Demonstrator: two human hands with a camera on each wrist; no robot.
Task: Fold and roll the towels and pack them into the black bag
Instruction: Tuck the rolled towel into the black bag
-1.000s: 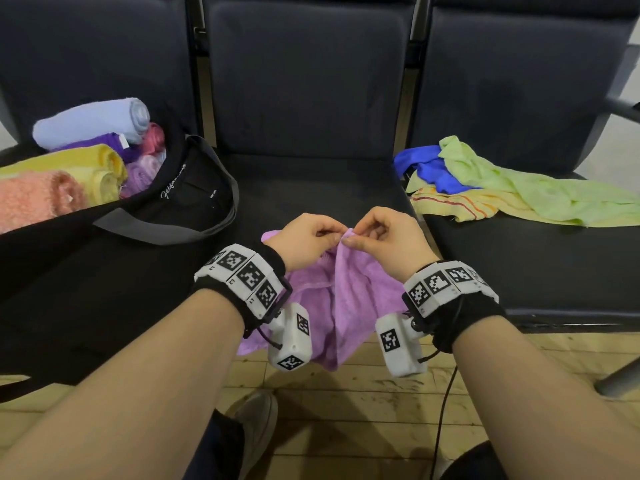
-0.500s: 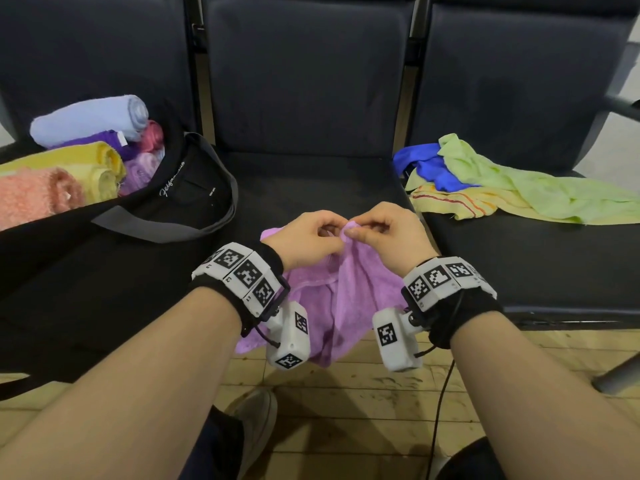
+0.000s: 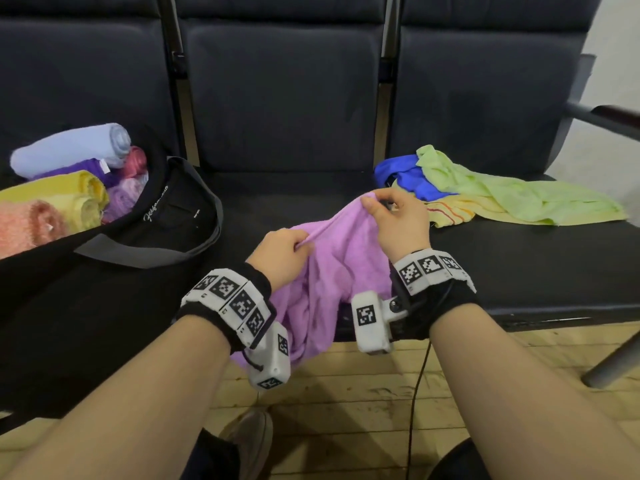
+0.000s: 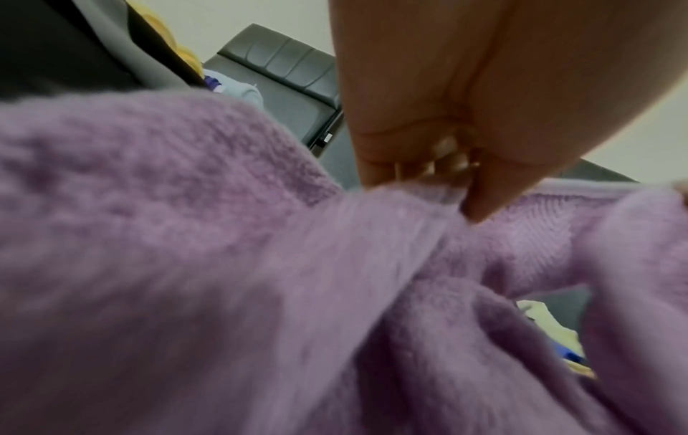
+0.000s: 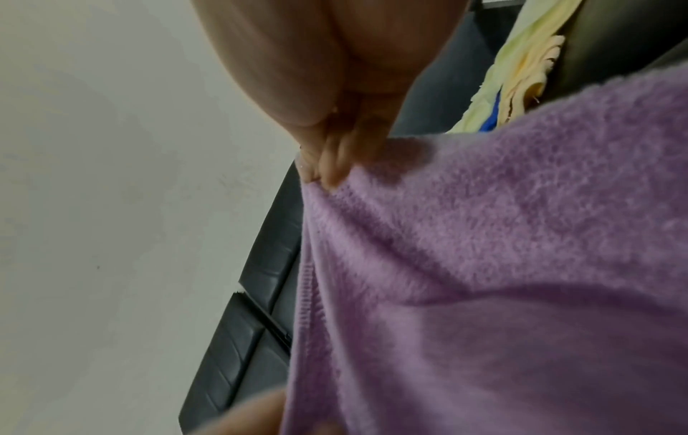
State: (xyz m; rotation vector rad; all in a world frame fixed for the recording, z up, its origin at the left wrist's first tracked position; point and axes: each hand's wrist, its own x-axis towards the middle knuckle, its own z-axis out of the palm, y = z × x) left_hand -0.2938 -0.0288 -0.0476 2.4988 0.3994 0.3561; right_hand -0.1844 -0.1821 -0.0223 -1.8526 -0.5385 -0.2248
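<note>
A lilac towel (image 3: 332, 268) hangs over the front of the middle seat, held up by both hands. My left hand (image 3: 287, 252) pinches its top hem low on the left, and the left wrist view shows that pinch on the lilac towel (image 4: 260, 279). My right hand (image 3: 391, 220) pinches a corner higher and to the right; the right wrist view shows the lilac towel (image 5: 502, 265) hanging from my fingertips (image 5: 327, 173). The black bag (image 3: 114, 258) lies open on the left seat with several rolled towels (image 3: 69, 181) in it.
A heap of loose towels, green (image 3: 512, 192), blue (image 3: 412, 178) and yellow striped (image 3: 450, 211), lies on the right seat. Dark seat backs (image 3: 284, 91) stand behind. A metal armrest (image 3: 602, 119) juts at the far right. Wooden floor (image 3: 346, 393) and my shoe (image 3: 249, 438) lie below.
The hands were pinching the towel close together; now the right hand has moved up and to the right, stretching the top hem between them. The left hand stays low.
</note>
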